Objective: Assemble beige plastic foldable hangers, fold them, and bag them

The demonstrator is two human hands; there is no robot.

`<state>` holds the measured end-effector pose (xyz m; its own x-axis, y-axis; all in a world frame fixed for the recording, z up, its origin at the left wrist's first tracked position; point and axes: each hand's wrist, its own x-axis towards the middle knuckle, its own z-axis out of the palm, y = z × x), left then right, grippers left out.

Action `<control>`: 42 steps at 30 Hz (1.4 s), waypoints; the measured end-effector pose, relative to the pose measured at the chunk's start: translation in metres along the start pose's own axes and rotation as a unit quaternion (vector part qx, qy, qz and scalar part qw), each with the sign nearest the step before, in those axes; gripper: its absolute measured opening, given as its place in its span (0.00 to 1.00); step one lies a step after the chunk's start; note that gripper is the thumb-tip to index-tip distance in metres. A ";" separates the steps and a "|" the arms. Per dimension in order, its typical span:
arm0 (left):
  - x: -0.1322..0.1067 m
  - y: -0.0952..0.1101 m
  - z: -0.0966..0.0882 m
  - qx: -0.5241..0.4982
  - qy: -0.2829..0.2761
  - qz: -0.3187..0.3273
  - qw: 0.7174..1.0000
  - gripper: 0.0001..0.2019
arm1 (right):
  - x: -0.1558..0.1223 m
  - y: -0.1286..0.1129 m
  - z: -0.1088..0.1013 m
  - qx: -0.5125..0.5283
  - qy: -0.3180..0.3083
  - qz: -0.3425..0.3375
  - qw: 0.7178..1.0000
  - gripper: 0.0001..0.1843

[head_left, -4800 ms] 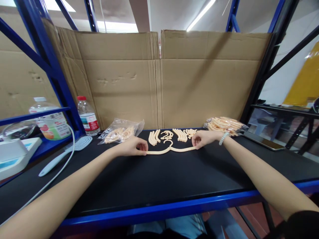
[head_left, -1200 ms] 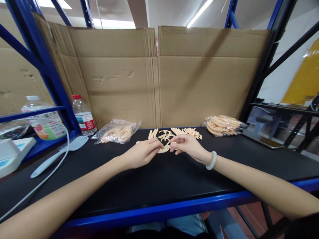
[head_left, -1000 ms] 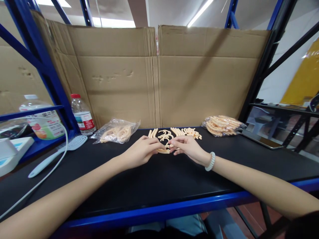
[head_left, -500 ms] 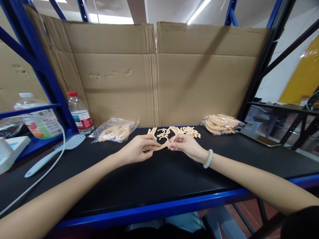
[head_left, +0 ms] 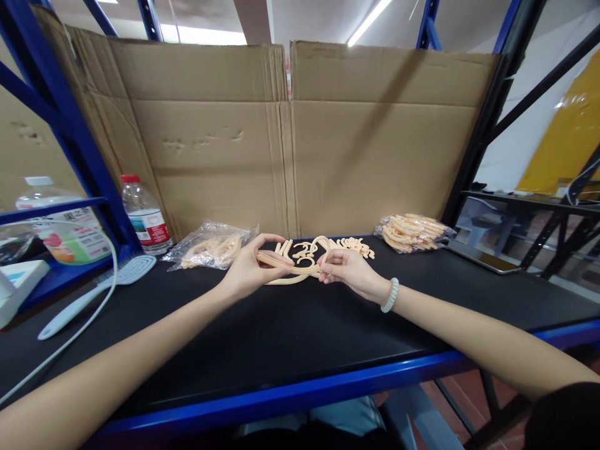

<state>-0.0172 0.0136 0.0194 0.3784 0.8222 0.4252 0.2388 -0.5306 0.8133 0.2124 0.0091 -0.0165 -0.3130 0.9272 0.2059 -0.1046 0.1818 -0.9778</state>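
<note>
Well, left hand [head_left: 244,273] & right hand [head_left: 349,273] both pinch the thin peach plastic hanger [head_left: 288,279] just above the tabletop [head_left: 300,337], fingers closed on its two ends. Prob. light, stiff-ish, could snap; grip near the ends. Long axis runs left-right, hook [head_left: 322,240] pointing toward the cardboard [head_left: 365,156].

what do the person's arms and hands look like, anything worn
Both forearms are bare, and neither the left hand nor the right hand wears a glove. A white beaded bracelet circles the right wrist. A dark sleeve shows at the right upper arm.
</note>
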 end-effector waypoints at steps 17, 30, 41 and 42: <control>-0.017 -0.022 0.033 -0.028 0.018 0.000 0.999 0.09 | -0.005 0.002 0.008 -0.015 -0.033 0.014 0.999 0.16; -0.021 -0.020 0.038 -0.052 0.012 -0.002 0.999 0.09 | -0.009 -0.005 0.010 0.045 -0.087 0.071 0.993 0.17; -0.024 -0.016 0.041 -0.038 0.017 0.004 0.999 0.08 | -0.011 -0.008 0.009 0.054 -0.117 0.089 0.988 0.16; -0.024 -0.016 0.041 -0.040 0.014 0.008 0.999 0.08 | -0.011 -0.008 0.009 0.054 -0.118 0.087 0.988 0.16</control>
<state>0.0063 -0.0064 -0.0197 0.3554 0.8201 0.4484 0.1604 -0.5261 0.8352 0.2080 -0.0057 -0.0109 -0.5449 0.8369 0.0510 -0.1252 -0.0210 -0.9919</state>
